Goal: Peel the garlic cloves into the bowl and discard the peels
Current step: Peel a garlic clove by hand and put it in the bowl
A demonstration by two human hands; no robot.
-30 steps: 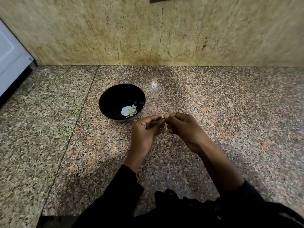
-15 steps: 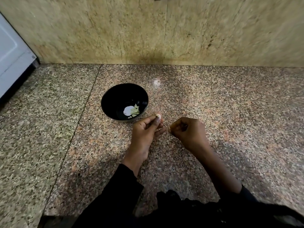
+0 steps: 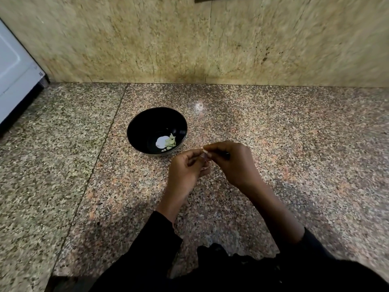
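Clove: small pale garlic clove [image 3: 204,153] pinched between left hand [image 3: 185,173] and right hand [image 3: 233,163], both grips clamped on it, just beside the bowl.
Done: round black bowl [image 3: 145,125] on speckled granite bench [image 3: 294,144] holds pale garlic pieces [image 3: 168,141].
Left: likely finishing this clove, discarding peels.

A single view is given, taken from a head-worn wide-angle camera that is aimed forward and steeply down. The granite counter [image 3: 294,144] is seen from above and from its near edge, at close range, with the stone wall [image 3: 147,39] filling the far part of the frame. Straight lines are bent outward by the lens toward the edges. A white appliance [image 3: 14,74] is cut off at the far left. Dark sleeves [image 3: 151,245] enter from the near edge. No second view is supplied, so nothing is shared.
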